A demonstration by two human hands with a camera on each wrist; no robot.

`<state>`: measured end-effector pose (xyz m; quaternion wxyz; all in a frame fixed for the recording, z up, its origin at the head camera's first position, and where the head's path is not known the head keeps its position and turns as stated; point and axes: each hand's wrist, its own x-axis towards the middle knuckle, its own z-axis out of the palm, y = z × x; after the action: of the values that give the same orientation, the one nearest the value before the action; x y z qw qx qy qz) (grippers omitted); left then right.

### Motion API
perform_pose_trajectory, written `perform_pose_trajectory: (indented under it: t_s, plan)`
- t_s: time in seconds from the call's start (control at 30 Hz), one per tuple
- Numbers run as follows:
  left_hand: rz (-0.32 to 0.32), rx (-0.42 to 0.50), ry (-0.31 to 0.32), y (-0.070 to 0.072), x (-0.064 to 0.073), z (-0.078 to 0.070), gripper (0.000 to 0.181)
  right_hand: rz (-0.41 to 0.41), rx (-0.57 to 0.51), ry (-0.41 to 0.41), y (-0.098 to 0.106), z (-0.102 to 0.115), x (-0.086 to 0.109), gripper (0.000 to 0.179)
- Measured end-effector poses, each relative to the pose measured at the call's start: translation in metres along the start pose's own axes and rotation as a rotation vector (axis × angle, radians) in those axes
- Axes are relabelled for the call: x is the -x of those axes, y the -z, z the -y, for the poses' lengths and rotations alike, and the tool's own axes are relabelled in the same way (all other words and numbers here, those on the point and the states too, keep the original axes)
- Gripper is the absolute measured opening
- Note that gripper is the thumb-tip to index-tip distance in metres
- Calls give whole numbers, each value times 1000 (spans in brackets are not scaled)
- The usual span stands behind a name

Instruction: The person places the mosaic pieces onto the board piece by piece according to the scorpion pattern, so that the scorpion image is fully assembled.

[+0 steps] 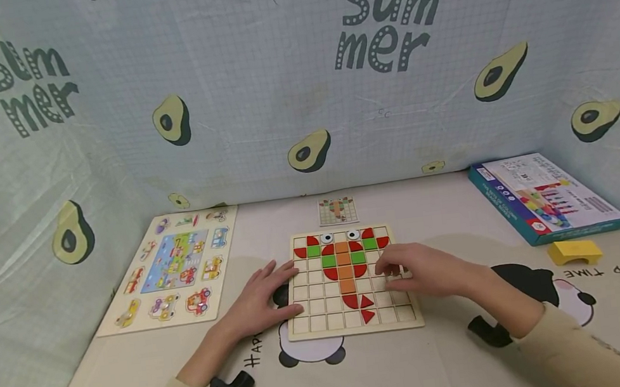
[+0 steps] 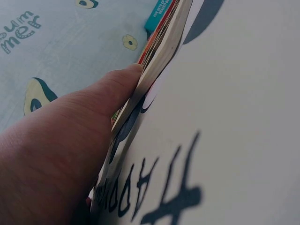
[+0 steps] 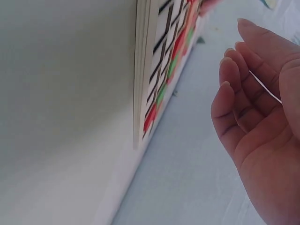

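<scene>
A wooden grid board (image 1: 316,324) lies in front of me, with red, green and orange pieces and two eye pieces set in a figure on it. My left hand (image 1: 259,298) rests at the board's left side, fingers spread; the left wrist view shows its thumb (image 2: 105,93) against the board's edge. Over the right part of the grid hovers my right hand (image 1: 428,269), fingers loosely bent. In the right wrist view nothing shows between its fingers (image 3: 229,105) and thumb. Two red triangles (image 1: 368,316) sit low on the grid, beside a red rounded piece (image 1: 350,302).
Behind the board lies a small pattern card (image 1: 337,211). A vehicle picture puzzle (image 1: 224,299) is on the left. At the right are a teal game box (image 1: 563,196) and a yellow arched block (image 1: 575,252). Printed cloth forms walls around the table.
</scene>
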<state>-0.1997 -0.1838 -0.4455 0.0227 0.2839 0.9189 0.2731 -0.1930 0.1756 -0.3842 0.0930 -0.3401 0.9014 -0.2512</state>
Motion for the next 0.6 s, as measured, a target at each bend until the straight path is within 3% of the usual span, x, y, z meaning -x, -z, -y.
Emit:
perform_pose_trajectory:
  t_s: [0.27,0.6]
  plan:
    - [3,8,-1,0,0,1,73,-109,-34,-13,15,-17,15,28]
    - [-9,21,22,0,3,3,73,-253,10,-51,22,-46,36,31]
